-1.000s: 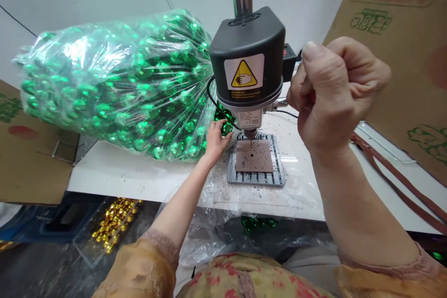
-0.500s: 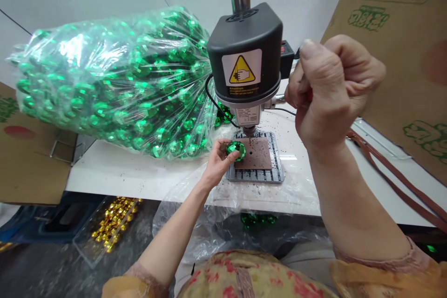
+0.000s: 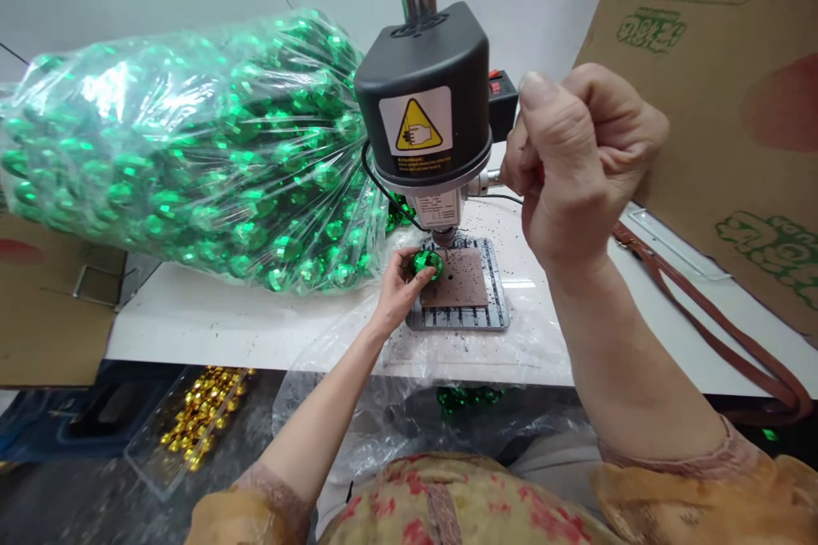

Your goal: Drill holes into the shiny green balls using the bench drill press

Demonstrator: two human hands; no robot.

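Between the thumb and fingers of my left hand [image 3: 400, 288] is a shiny green faceted ball [image 3: 427, 265]. It is at the left part of a brown board [image 3: 457, 281], which lies on the slotted metal base [image 3: 498, 306] of a small drill press [image 3: 422, 94]. The drill chuck [image 3: 443, 236] is just above and to the right of the ball. My right hand [image 3: 575, 157] is closed around the press's feed handle [image 3: 491, 180], whose grip is mostly hidden in the fingers.
A big clear bag [image 3: 185, 153] of green balls lies left of the press. Cardboard boxes [image 3: 709, 94] stand at both sides. A brown strap [image 3: 709, 315] lies at right. Below the table edge sits a clear bin [image 3: 150, 456] with gold balls [image 3: 208, 409].
The whole view has shifted, so the press and bag appear further left. Against the press, the green ball and my left hand look slightly closer to the drill chuck. Both hands keep their hold.
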